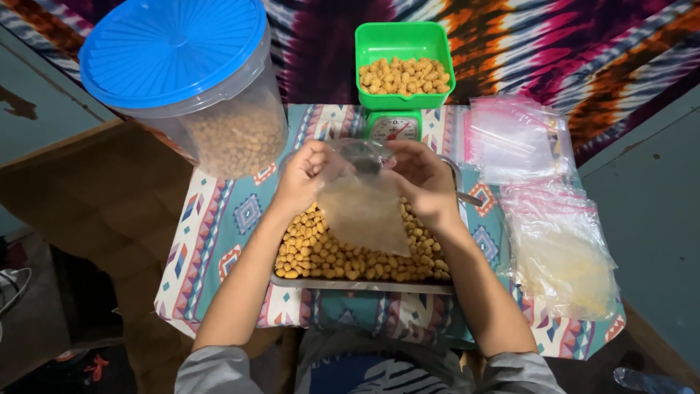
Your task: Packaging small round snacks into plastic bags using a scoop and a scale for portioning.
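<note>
Both my hands, left (297, 177) and right (425, 179), pinch the mouth of a small clear plastic zip bag (362, 208), fingers closed on its rim. Just below them sits a metal tray of golden fried snack pieces (350, 261). I judge I'm opening it; spreading the mouth wider seems needed.

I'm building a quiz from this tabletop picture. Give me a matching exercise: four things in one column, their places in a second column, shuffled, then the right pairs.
Things:
1. clear plastic bag
2. green square plastic bowl of yellow snacks
3. large clear tub with a blue lid
4. stack of empty zip bags

Places:
A. on the small weighing scale
B. far left of the table
C. held between left hand and right hand, over the metal tray
D. right side of the patterned cloth

Pairs: 1-C, 2-A, 3-B, 4-D
</note>
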